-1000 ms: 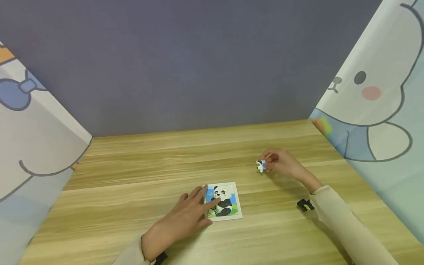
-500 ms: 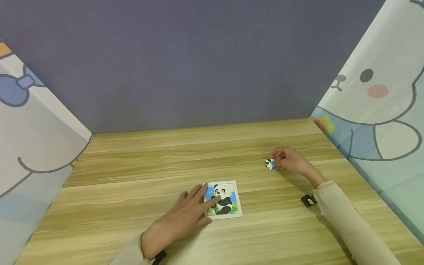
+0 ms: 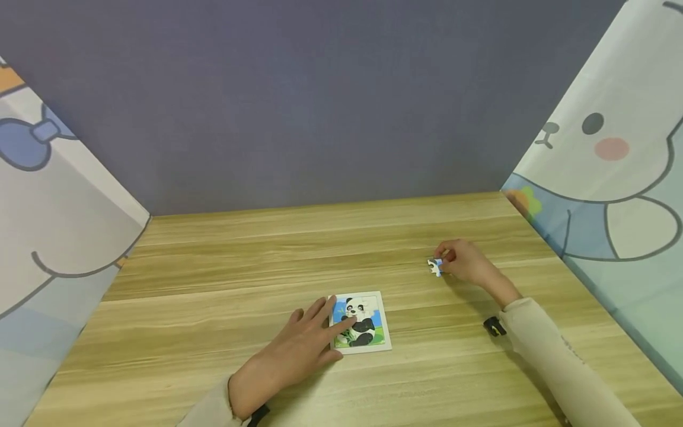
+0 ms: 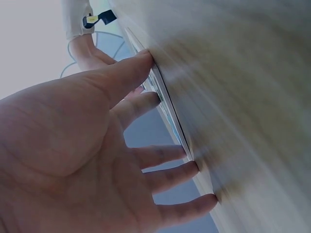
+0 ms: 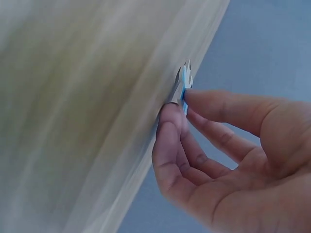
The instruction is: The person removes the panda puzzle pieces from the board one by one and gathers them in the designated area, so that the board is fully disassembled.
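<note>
In the head view, my left hand [image 3: 290, 350] rests with straight, spread fingers on the left side of a panda jigsaw board [image 3: 386, 341]. The board is square with a white frame, and a pale patch shows in its upper right part. The left wrist view has the thumb and fingertips of this hand [image 4: 87, 141] along the board's edge and on the table. To the right and farther back, my right hand [image 3: 466, 264] pinches a puzzle piece [image 3: 434, 267] of white, black and blue. Thumb and index finger grip that piece [image 5: 186, 77] close to the tabletop in the right wrist view.
The wood-grain table [image 3: 213, 273] meets a dark grey panel [image 3: 320, 107] at the back. Cartoon-printed panels stand on the left [image 3: 64, 207] and right [image 3: 603, 178]. A black strap piece [image 3: 494, 326] hangs beside the right sleeve [image 3: 549, 350].
My right hand has moved a little to the right with the puzzle piece, which has turned slightly in its fingers. My left hand has stayed on the board.
</note>
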The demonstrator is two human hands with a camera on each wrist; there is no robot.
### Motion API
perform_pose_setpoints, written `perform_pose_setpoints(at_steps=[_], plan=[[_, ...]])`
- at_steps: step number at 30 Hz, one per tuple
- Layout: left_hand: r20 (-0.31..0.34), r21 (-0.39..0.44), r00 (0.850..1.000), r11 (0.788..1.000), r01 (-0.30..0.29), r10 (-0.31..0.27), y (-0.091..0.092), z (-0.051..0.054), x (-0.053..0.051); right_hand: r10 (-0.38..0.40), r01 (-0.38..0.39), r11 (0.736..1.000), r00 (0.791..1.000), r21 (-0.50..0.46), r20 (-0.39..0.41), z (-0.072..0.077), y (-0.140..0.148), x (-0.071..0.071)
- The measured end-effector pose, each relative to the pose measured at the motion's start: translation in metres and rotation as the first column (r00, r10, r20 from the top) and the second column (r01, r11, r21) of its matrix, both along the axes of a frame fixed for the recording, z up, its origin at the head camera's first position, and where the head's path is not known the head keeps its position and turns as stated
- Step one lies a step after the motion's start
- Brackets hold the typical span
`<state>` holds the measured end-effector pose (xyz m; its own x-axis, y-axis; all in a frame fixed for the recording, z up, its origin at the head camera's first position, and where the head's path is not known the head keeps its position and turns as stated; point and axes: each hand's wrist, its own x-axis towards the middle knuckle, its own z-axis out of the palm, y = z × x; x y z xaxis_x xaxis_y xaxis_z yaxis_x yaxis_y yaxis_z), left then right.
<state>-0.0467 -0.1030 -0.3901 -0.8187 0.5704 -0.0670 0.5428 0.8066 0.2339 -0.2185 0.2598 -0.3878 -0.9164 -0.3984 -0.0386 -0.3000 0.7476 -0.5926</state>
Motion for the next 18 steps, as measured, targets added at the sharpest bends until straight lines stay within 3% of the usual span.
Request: perform_pose_setpoints(at_steps=[7,11,14,18], plan=[[-0.015,-0.017,1.0,1.0,-0.004,0.003,0.0,-0.001,-0.001,-0.008,0.007,0.997,1.0,0.073,0.01,0.003,-0.006,0.003],[-0.025,-0.022,1.0,1.0,-0.004,0.004,-0.001,-0.002,-0.002,-0.016,0.015,0.998,1.0,0.068,0.022,0.004,-0.008,0.005],[-0.024,-0.021,1.0,1.0,-0.004,0.003,-0.001,-0.002,-0.002,-0.026,0.027,0.999,0.999,0.03,-0.03,0.006,-0.009,0.007],[-0.018,-0.009,1.0,1.0,-0.002,0.002,0.001,-0.003,-0.004,-0.017,0.018,1.0,0.987,0.006,-0.16,0.009,-0.014,0.01]])
